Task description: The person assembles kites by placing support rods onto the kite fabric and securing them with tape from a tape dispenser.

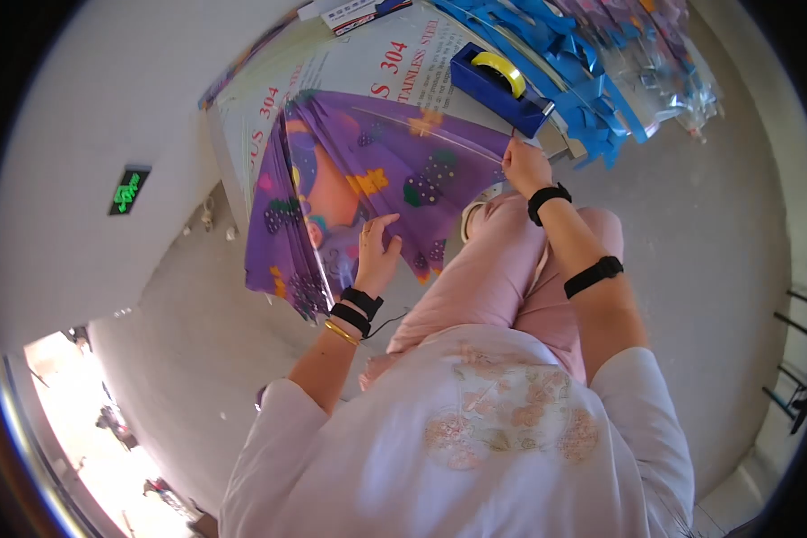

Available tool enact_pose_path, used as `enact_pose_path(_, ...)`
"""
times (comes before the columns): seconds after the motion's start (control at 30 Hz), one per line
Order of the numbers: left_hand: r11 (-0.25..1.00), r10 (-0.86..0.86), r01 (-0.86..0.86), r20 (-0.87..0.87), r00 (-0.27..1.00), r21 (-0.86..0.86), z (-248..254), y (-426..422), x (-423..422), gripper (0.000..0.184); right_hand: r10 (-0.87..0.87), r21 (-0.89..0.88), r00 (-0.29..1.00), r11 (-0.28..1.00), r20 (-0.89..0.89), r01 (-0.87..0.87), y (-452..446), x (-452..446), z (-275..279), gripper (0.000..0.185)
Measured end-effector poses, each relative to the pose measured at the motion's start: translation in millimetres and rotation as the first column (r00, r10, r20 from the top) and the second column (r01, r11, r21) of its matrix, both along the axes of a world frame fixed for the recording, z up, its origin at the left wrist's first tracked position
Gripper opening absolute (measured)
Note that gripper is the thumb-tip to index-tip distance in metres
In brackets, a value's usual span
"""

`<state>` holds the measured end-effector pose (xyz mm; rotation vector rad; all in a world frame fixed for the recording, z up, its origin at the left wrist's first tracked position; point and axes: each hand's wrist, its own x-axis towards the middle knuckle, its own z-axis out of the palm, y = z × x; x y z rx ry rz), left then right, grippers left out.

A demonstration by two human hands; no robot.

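Note:
A thin purple fabric piece (394, 152) with grape and orange flower prints spreads like a fan from the table over its near edge. Pale straight lines like thin rods run along it; I cannot tell whether it is a kite or an umbrella. At its right corner my right hand (527, 167) is closed in a pinch on the fabric. My left hand (378, 255) rests at the lower middle of the fabric, fingers apart and bent, with part of the fabric behind it. A blue tape dispenser (493, 94) with a yellow tape roll (502, 70) stands just beyond my right hand.
The table (332, 67) has a covering printed with red lettering. Blue ribbon strips (592, 99) hang over its right side, beside clear plastic packages (659, 63). A small printed box (359, 16) lies at the back. My legs (475, 269) are close to the near edge.

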<state>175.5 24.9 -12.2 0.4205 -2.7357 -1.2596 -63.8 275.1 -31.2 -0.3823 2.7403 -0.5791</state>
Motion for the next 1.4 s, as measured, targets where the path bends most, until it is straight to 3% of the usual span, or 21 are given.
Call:
enact_pose_path(0.13, 0.986, 0.085, -0.091, 0.048, 0.995, 0.139, -10.5, 11.0, 15.0, 0.038, 0.048, -0.166, 0.979, 0.983, -0.200, -0.082, -1.2, 23.9, 18.1, 0.015)
enact_pose_path(0.2, 0.973, 0.132, -0.137, 0.042, 0.990, 0.185, -14.9, 11.8, 17.4, 0.037, 0.058, -0.270, 0.989, 0.958, -0.136, -0.093, -3.5, 38.4, 34.2, 0.014)
enact_pose_path(0.23, 0.964, 0.161, -0.163, 0.027, 0.987, 0.212, -20.3, 10.7, 18.9, 0.037, 0.062, -0.318, 0.976, 0.939, -0.209, -0.128, -8.6, 48.2, 42.0, 0.015)
enact_pose_path(0.33, 0.928, 0.230, -0.226, 0.024, 0.973, 0.297, -40.0, 4.0, 24.3, 0.038, 0.114, -0.389, 0.954, 0.895, -0.278, -0.220, -26.8, 92.3, 68.1, 0.019)
enact_pose_path(0.4, 0.901, 0.257, -0.251, 0.031, 0.966, 0.353, -38.6, 1.8, 25.7, 0.040, 0.236, -0.336, 0.919, 0.879, -0.315, -0.340, -46.2, 128.3, 65.8, 0.019)
enact_pose_path(0.47, 0.944, 0.320, -0.328, -0.151, 0.935, -0.030, -19.4, 1.9, 25.7, 0.045, 0.457, -0.185, 0.832, 0.830, -0.314, -0.526, -63.6, 170.8, 58.2, 0.023)
enact_pose_path(0.53, 0.944, 0.308, -0.323, -0.166, 0.937, -0.068, 2.0, 0.4, 23.2, 0.051, 0.578, -0.308, 0.710, 0.645, -0.403, -0.699, -69.7, 202.9, 45.9, 0.029)
enact_pose_path(0.57, 0.951, 0.266, -0.289, -0.191, 0.945, -0.109, 9.5, -0.9, 21.7, 0.053, 0.578, -0.306, 0.708, 0.644, -0.406, -0.701, -68.3, 201.9, 44.2, 0.029)
enact_pose_path(0.63, 0.955, 0.221, -0.255, -0.213, 0.952, -0.149, 24.3, -3.3, 20.0, 0.055, 0.680, -0.455, 0.709, 0.581, -0.184, -0.675, -61.2, 195.0, 56.1, 0.032)
enact_pose_path(0.7, 0.970, 0.062, -0.088, -0.120, 0.991, -0.226, 39.9, -2.3, 13.3, 0.059, 0.579, -0.561, 0.811, 0.644, -0.086, -0.520, -38.8, 165.7, 67.9, 0.027)
enact_pose_path(0.73, 0.971, 0.052, -0.080, -0.126, 0.991, -0.224, 46.0, -0.5, 5.5, 0.059, 0.476, -0.484, 0.876, 0.750, -0.076, -0.450, -23.8, 151.1, 92.1, 0.025)
enact_pose_path(0.77, 0.970, -0.053, 0.033, -0.078, 0.996, -0.240, 51.6, 2.6, -3.8, 0.060, 0.364, -0.403, 0.928, 0.840, -0.078, -0.364, -6.8, 135.0, 113.6, 0.023)
enact_pose_path(0.83, 0.944, -0.225, 0.232, 0.057, 0.973, -0.234, 65.5, 10.7, -26.9, 0.061, 0.279, -0.432, 0.954, 0.851, -0.108, -0.298, 31.9, 86.4, 99.6, 0.017)
enact_pose_path(0.97, 0.887, -0.287, 0.331, 0.176, 0.942, -0.321, 41.1, 25.5, -76.2, 0.062, -0.007, -0.520, 0.990, 0.852, -0.138, -0.067, 86.9, 15.6, 107.0, 0.012)
enact_pose_path(1.03, 0.702, -0.299, 0.414, 0.288, 0.910, -0.580, 14.0, 25.0, -88.5, 0.062, -0.082, -0.468, 0.988, 0.884, -0.129, 0.012, 102.7, -17.3, 109.2, 0.013)
enact_pose_path(1.07, 0.648, -0.304, 0.452, 0.336, 0.892, -0.613, 3.4, 21.6, -89.1, 0.062, -0.104, -0.470, 0.989, 0.882, -0.109, 0.041, 107.9, -33.7, 106.1, 0.014)
enact_pose_path(1.13, 0.647, -0.264, 0.508, 0.457, 0.849, -0.569, 5.3, 20.3, -86.5, 0.063, -0.089, -0.458, 0.989, 0.888, -0.115, 0.026, 116.6, -67.1, 90.9, 0.015)
enact_pose_path(1.27, 0.816, -0.249, 0.337, 0.241, 0.938, -0.469, 23.4, 16.1, -79.6, 0.059, 0.005, -0.395, 0.997, 0.918, -0.080, -0.037, 107.2, -121.6, 67.1, 0.015)
enact_pose_path(1.3, 0.810, -0.252, 0.346, 0.253, 0.934, -0.473, 33.2, 14.6, -84.2, 0.059, 0.048, -0.282, 0.996, 0.957, -0.073, -0.066, 99.8, -138.8, 52.0, 0.015)
enact_pose_path(1.37, 0.914, -0.341, 0.386, 0.276, 0.899, -0.127, 61.8, 10.4, -96.8, 0.056, 0.121, -0.317, 0.993, 0.942, 0.018, -0.109, 87.4, -167.3, 20.0, 0.017)
enact_pose_path(1.4, 0.897, -0.423, 0.443, 0.289, 0.859, -0.006, 85.1, 9.1, -112.1, 0.050, 0.148, -0.257, 0.989, 0.956, 0.009, -0.140, 77.6, -176.6, 14.6, 0.015)
